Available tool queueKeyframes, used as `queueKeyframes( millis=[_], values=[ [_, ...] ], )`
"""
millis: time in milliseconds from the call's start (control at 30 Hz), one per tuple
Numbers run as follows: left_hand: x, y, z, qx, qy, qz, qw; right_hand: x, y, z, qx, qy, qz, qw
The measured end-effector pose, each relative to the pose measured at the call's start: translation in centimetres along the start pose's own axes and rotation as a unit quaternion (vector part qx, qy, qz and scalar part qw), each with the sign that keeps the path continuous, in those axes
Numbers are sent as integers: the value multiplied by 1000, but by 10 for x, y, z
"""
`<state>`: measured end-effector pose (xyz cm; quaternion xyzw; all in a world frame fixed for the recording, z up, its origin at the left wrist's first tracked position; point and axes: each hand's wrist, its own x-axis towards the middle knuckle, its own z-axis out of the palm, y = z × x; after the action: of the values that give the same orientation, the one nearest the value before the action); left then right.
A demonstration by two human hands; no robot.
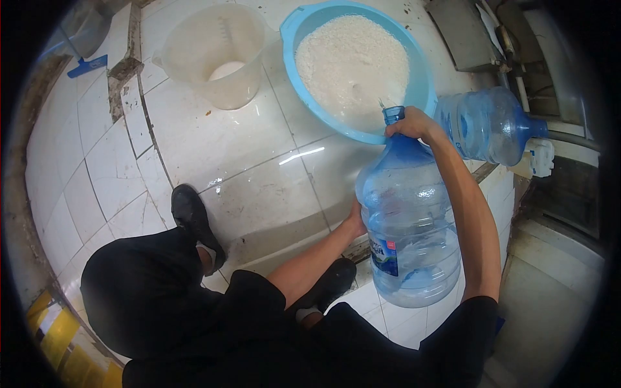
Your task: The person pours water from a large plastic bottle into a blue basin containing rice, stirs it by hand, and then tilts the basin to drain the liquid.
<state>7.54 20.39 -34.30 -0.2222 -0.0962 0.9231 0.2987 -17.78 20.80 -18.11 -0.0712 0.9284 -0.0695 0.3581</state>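
Observation:
A large clear-blue water jug (pixel 414 213) is tilted, its mouth over the near rim of a light blue basin (pixel 294 71). My right hand (pixel 417 123) is closed around the jug's neck. My left hand (pixel 356 218) presses against the jug's left side, its fingers partly hidden behind the plastic. A little water (pixel 383 103) shows at the mouth. White grains that look like rice (pixel 352 61) fill much of the basin, with cloudy liquid at the near side.
A translucent measuring bucket (pixel 242 87) with something white at its bottom stands left of the basin. Another water jug (pixel 485 126) lies on its side at the right. The tiled floor (pixel 239 149) is wet, with a raised ledge at the left. A blue squeegee (pixel 87 65) is far left.

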Motion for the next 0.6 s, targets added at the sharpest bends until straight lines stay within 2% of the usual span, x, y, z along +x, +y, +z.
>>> queueKeyframes(
  millis=[100, 200, 333, 400, 600],
  values=[
    [-3, 3, -2, 4, -40, -27, 999, 1, -1, -1, 3, -9, 2, 1000],
    [1, -1, -2, -26, 10, 10, 1000, 1, -1, -1, 8, -17, 2, 1000],
    [3, 0, -7, 0, -4, -9, 1000, -3, -5, -1, 4, -6, 18, 1000],
    [2, 0, -4, -28, -44, 4, 999, -3, -5, -3, 6, -11, 11, 1000],
    [4, 1, -6, -30, -17, -4, 999, -3, -5, -2, 1, -10, 8, 1000]
  ],
)
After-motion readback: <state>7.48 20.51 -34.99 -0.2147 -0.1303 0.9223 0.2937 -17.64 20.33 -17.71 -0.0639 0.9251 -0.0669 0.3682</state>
